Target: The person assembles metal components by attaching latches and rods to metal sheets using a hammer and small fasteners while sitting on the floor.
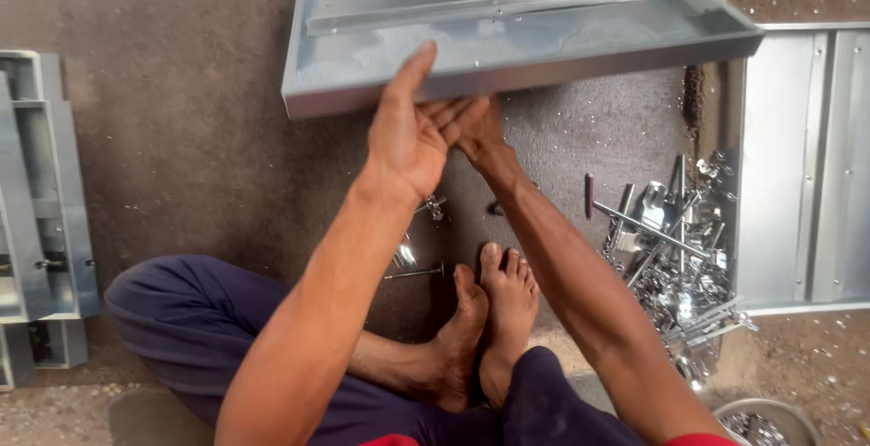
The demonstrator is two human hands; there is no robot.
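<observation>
Right hand [478,133] half hidden under metal tray [507,47]

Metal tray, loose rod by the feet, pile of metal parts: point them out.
Metal tray [507,43], head view, on its inner floor.
Rod [414,273], head view, mid-shaft, left of the feet.
Pile of metal parts [675,256], head view, its middle.

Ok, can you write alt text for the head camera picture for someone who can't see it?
A person sitting barefoot on the ground grips the front edge of a grey sheet-metal tray with the left hand and right hand, thumb on its lip. A pile of shiny metal hardware lies to the right, and a metal panel beyond it.
</observation>
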